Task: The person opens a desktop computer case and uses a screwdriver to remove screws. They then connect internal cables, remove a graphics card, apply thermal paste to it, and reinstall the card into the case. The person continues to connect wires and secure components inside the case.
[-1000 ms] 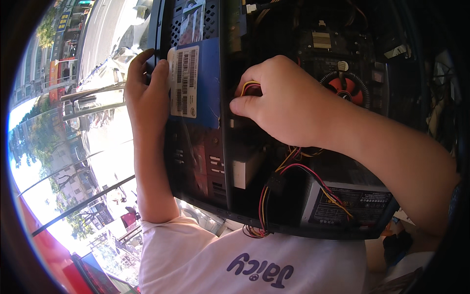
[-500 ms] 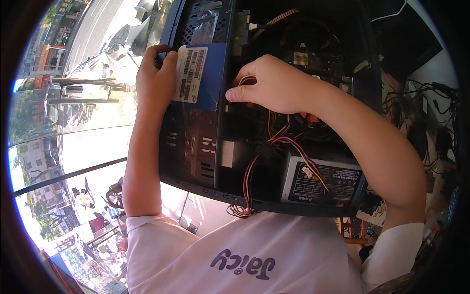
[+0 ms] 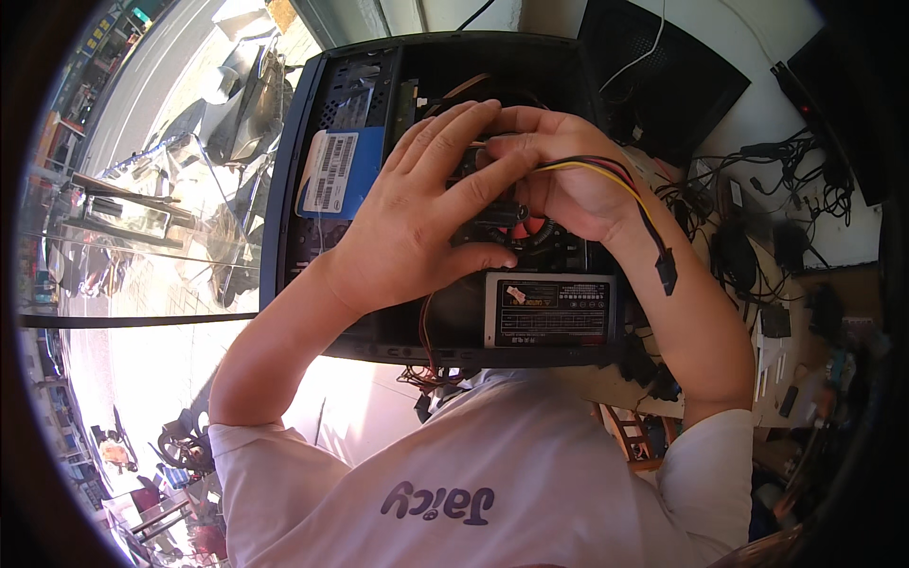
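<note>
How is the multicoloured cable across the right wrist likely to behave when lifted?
The cable is probably floppy, as it bows in a loose curve. It looks light, being so slim. The black plug seems stiff, judging by its blocky shape, and may swing, sitting at the loose end.

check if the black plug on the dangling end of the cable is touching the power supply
Apart: the head view shows the black plug in front of the right forearm, with a clear gap to the power supply at its left.
</note>
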`<state>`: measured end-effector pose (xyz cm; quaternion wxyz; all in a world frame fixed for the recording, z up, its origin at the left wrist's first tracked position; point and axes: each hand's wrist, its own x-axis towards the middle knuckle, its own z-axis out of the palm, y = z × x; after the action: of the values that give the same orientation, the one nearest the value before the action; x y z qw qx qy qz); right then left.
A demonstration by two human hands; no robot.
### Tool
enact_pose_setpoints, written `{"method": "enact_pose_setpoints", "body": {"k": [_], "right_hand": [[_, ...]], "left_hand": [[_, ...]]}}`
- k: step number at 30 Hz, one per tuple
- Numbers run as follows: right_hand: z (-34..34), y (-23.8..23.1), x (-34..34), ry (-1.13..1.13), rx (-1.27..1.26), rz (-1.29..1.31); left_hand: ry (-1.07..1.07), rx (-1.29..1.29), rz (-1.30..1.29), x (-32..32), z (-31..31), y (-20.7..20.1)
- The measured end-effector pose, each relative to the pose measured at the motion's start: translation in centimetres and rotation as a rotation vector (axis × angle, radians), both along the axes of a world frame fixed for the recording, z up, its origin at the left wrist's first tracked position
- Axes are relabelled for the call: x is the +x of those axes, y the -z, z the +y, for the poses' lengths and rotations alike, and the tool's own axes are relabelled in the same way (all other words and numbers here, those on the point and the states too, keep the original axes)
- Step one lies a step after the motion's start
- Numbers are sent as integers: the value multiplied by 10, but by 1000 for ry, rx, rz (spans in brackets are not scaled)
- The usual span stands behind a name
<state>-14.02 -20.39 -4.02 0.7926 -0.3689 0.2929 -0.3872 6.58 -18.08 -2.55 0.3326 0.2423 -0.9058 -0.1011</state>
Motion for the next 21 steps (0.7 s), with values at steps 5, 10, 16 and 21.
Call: {"method": "enact_pose_setpoints", "body": {"k": [5,10,16,21], "right_hand": [[7,-12,-11,39,-24,-122],[16,-25,-26,117,-79,9],[19,-40,-41,176,-117,69],[19,-49,-48,263,-148,44]], "left_hand": [[22,-17,202,-22,-10,1],[-43,59,280,-27,-11,-12],[-84,122,287,-28,-12,-13],[-129,143,271,-25,-14,-15]]}}
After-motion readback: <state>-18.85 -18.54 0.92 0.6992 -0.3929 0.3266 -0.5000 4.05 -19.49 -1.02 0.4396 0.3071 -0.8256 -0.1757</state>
